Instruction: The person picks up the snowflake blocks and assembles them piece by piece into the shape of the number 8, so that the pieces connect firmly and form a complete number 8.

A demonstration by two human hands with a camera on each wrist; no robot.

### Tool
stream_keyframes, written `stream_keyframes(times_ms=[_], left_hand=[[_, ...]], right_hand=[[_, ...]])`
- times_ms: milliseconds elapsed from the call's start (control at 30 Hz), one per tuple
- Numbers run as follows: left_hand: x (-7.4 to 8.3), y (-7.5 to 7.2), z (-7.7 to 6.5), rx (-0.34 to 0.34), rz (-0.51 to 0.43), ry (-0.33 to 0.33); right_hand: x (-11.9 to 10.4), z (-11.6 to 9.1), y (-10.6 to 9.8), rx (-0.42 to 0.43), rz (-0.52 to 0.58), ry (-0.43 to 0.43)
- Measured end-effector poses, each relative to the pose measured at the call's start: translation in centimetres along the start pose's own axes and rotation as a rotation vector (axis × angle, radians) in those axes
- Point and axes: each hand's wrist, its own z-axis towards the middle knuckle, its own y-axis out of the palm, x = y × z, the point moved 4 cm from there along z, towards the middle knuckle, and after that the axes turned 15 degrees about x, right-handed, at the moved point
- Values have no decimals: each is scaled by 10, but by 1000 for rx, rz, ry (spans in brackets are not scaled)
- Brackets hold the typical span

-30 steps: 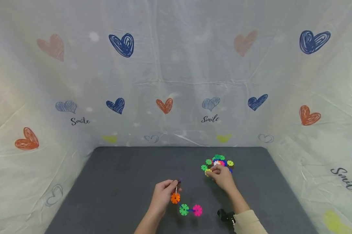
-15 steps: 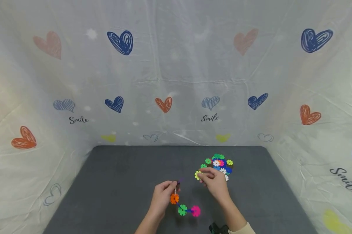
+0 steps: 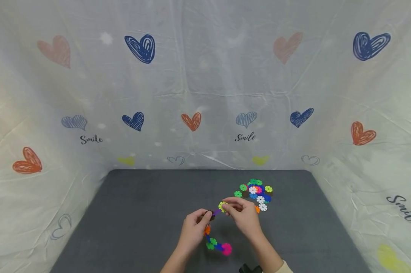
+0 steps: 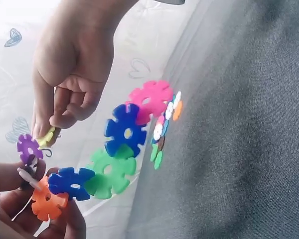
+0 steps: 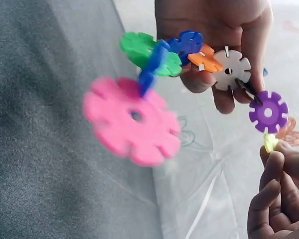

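Note:
In the head view my left hand [image 3: 192,232] holds a chain of notched, flower-shaped plastic discs. Its thumb and finger pinch a dark disc [image 5: 247,91], seen edge-on in the right wrist view, beside a white disc [image 5: 237,62]. A purple disc [image 5: 278,114] sticks out past the fingertips. From the other side hang an orange disc [image 4: 47,205], a blue disc [image 4: 62,182], a green disc [image 4: 100,185], another blue disc [image 4: 117,143] and a pink disc [image 4: 159,91] at the end. My right hand [image 3: 245,218] pinches a yellow disc [image 5: 270,143] right at the purple disc's edge.
On the dark grey table [image 3: 140,212] a loose pile of coloured discs [image 3: 253,189] lies behind the right hand. A black object [image 3: 249,269] shows at the right wrist. A white sheet [image 3: 212,76] printed with hearts surrounds the back and sides.
My right hand has brought the yellow disc from the pile, leftward and nearer, to the purple disc. The left hand has stayed nearly in place while the hanging chain has turned.

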Motion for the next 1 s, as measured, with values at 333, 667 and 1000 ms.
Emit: stream_keyframes(times_ms=[333, 667, 1000], left_hand=[[11, -2, -5, 188, 96, 313], [16, 3, -12, 179, 72, 422], [4, 5, -7, 62, -7, 6]], right_hand=[[-4, -5, -3, 10, 115, -136], [-5, -7, -6, -16, 201, -211], [4, -4, -8, -47, 52, -84]])
